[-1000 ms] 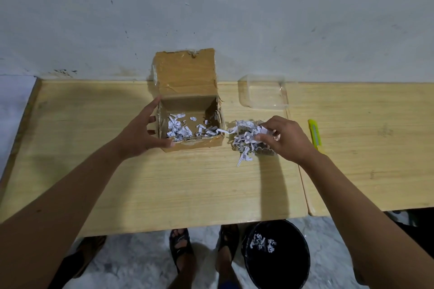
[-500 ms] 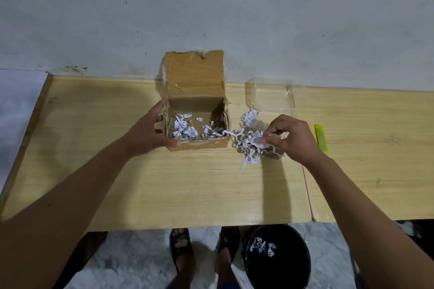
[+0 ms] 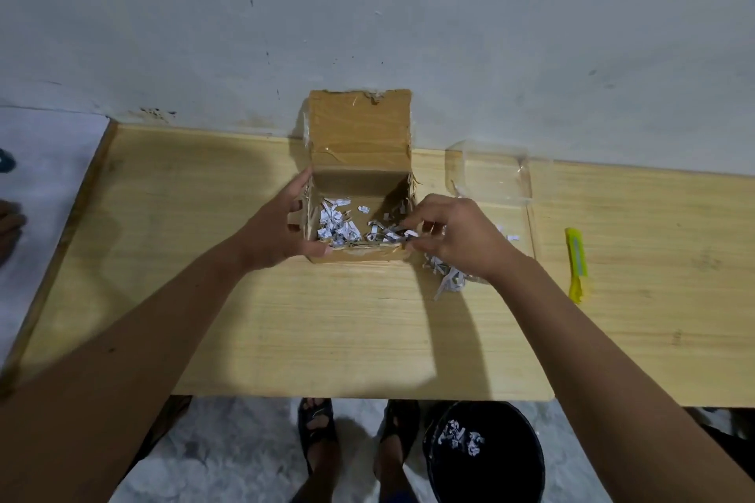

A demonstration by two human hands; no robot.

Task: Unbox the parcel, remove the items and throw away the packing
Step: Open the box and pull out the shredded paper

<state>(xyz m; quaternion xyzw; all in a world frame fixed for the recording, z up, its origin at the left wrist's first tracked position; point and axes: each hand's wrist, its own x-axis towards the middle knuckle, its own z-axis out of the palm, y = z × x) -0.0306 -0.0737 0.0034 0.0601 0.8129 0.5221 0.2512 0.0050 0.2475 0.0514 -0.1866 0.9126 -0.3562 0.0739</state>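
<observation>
A small cardboard box [image 3: 359, 255] stands open on the wooden table [image 3: 327, 323], its lid flap upright against the wall. White shredded paper [image 3: 339, 223] lies on its floor. My left hand [image 3: 278, 229] grips the box's left wall and front corner. My right hand [image 3: 453, 235] reaches over the box's right front corner, fingertips pinched on shreds at the rim. A loose heap of shredded paper [image 3: 447, 278] lies on the table under and right of that hand.
A clear plastic container [image 3: 494, 176] sits behind my right hand near the wall. A yellow utility knife [image 3: 577, 265] lies further right. A black bin [image 3: 486, 457] holding some shreds stands on the floor below the table edge, beside my sandalled feet [image 3: 318, 445].
My right hand has left the loose heap on the table and moved left to the box's right front corner. The left hand keeps its hold on the box.
</observation>
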